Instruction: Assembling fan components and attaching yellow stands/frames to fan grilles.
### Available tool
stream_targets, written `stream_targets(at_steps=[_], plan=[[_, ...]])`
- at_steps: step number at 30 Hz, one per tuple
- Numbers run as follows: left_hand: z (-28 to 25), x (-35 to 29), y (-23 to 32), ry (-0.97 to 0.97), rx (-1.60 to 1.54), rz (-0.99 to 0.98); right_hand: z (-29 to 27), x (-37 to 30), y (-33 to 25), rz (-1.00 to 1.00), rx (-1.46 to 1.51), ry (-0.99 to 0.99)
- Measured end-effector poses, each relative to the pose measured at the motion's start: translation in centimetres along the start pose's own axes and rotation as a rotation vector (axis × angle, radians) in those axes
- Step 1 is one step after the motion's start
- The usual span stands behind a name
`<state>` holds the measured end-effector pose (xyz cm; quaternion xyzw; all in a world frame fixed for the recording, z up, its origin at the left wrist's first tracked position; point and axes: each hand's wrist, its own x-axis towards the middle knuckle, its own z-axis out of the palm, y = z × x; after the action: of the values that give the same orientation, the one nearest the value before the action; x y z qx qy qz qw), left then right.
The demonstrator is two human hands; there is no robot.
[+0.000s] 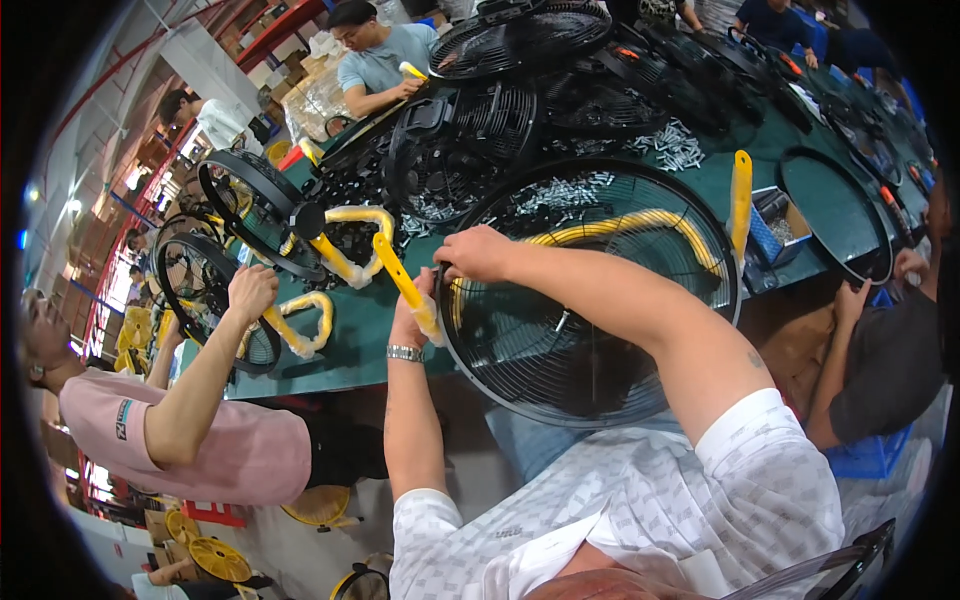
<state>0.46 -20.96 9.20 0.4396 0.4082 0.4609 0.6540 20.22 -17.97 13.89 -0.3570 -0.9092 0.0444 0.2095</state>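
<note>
A large round black fan (590,375) with a wire grille lies before me at the table's edge. A yellow bent-tube stand (630,222), partly wrapped in clear plastic, runs beneath it. The stand's flat ends rise at the fan's left and right sides. My left hand (408,322) is closed around the left end of the stand, beside the fan's rim. Across the fan reaches my right arm, and my right hand (478,252) is closed at the left rim, just beside the left one. Whatever its fingertips hold is hidden.
Metal screws (570,195) lie in piles on the green table (345,350). More fans (460,150) are stacked at the back. An open box (778,228) and a black ring (835,265) sit to the right. Co-workers stand left, right and across the table.
</note>
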Motion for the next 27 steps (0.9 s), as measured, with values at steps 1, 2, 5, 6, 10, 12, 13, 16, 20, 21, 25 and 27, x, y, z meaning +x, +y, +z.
stream_targets(at_steps=[1, 2, 5, 6, 10, 12, 13, 16, 20, 21, 25, 27], plan=[[0.1, 0.0, 0.1, -0.075, -0.02, 0.025, -0.4, -0.1, 0.0, -0.005, -0.005, -0.035], [0.1, 0.0, 0.3, -0.079, -0.057, -0.02, -0.9, -0.2, 0.2, -0.019, -0.048, -0.068], [-0.2, -0.1, 0.7, -0.139, -0.143, -0.101, -2.7, -1.2, 0.7, -0.013, -0.12, -0.06], [-0.3, -0.1, 0.7, -0.085, -0.165, -0.119, -3.4, -1.7, 0.9, 0.001, -0.15, -0.078], [-0.9, -0.4, 0.6, 0.072, -0.072, -0.124, -5.5, -4.0, 2.1, -0.018, -0.244, -0.121], [-1.3, -0.3, 0.5, 0.073, -0.052, -0.102, -5.6, -4.4, 2.5, -0.024, -0.224, -0.135], [-1.4, -0.1, 0.4, -0.006, -0.063, -0.05, -5.3, -4.3, 2.6, -0.036, -0.22, -0.104], [-2.6, 0.2, 0.5, 0.019, 0.087, -0.056, -3.5, -2.9, 2.2, -0.043, -0.166, -0.073], [-3.9, 0.9, -0.3, -0.025, 0.812, 0.423, -0.5, -0.2, 1.1, -0.09, -0.117, -0.033], [-3.9, 1.1, -0.7, 0.023, 0.358, 0.212, 0.0, 0.4, 0.9, -0.117, -0.108, -0.05], [-3.4, 1.6, -0.8, 0.041, 0.073, 0.146, 0.8, 0.9, 0.7, -0.055, -0.088, 0.012], [-2.9, 1.5, -0.1, 0.094, 0.081, 0.109, 1.0, 0.8, 0.5, -0.043, -0.076, 0.04]])
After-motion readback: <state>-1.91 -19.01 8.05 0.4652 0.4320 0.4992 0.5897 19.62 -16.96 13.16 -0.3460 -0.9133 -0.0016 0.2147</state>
